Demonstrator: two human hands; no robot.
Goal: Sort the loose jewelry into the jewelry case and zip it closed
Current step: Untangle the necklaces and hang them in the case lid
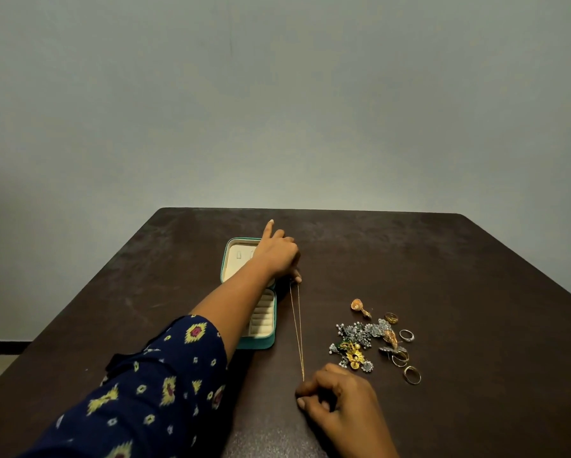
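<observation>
A thin gold chain (297, 328) runs taut as a doubled strand just above the dark wooden table (459, 292), stretched between the person's two hands. The left hand (277, 256) pinches its far end between thumb and a curled finger, with the index finger pointing away toward the wall; the forearm reaches across the jewelry case (254, 309) and hides much of it. The right hand (337, 398) pinches the near end of the chain at its fingertips, the other fingers curled in, close to the table's near edge.

The jewelry case lies open just left of the chain, teal outside and cream inside. Its far half shows a flat cream panel with small hooks or tabs (too small to make out), and its near half shows rows of cream ring rolls (261, 317). I cannot tell whether anything sits in the case.

To the right of the chain, well apart from the case, lies the loose jewelry. A tangled heap of silver, green and gold earrings (357, 345) sits in the middle, a gold dome-shaped earring (359, 307) lies apart at the far side, and several rings (406, 355) are scattered along the heap's right edge.

The left arm wears a navy sleeve (152, 388) printed with yellow and pink motifs. A plain grey wall (277, 94) stands behind the table.
</observation>
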